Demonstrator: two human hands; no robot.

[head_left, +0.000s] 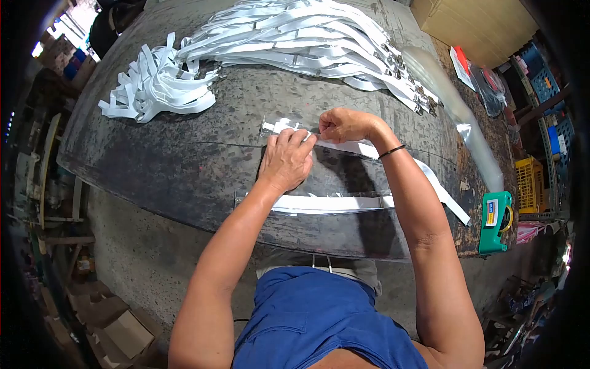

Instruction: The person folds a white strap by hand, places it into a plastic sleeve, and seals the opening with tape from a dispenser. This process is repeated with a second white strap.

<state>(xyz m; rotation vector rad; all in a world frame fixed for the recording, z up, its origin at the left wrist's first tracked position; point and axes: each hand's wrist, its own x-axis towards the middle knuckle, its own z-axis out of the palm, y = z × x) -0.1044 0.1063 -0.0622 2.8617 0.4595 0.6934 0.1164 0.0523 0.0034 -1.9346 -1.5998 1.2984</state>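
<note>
A white strap (350,146) in clear plastic film runs across the dark table in front of me. My left hand (287,158) lies with its fingers stretched over the film and strap, pressing on them. Just right of it, my right hand (347,125) is closed, fingertips pinched at the strap's upper edge; the exact grip is partly hidden. The plastic film (270,127) sticks out beyond my left fingers. The strap passes beneath my right forearm, and its bare tail (452,206) lies to the right. Nearer me rests another white strap (332,204) in clear film.
Many white straps with metal clips lie in a long pile (295,37) at the back, beside a tangled bunch (163,86). A clear plastic roll (470,135) runs down the right side. A green tape dispenser (493,224) stands at the right edge, near a cardboard box (476,27).
</note>
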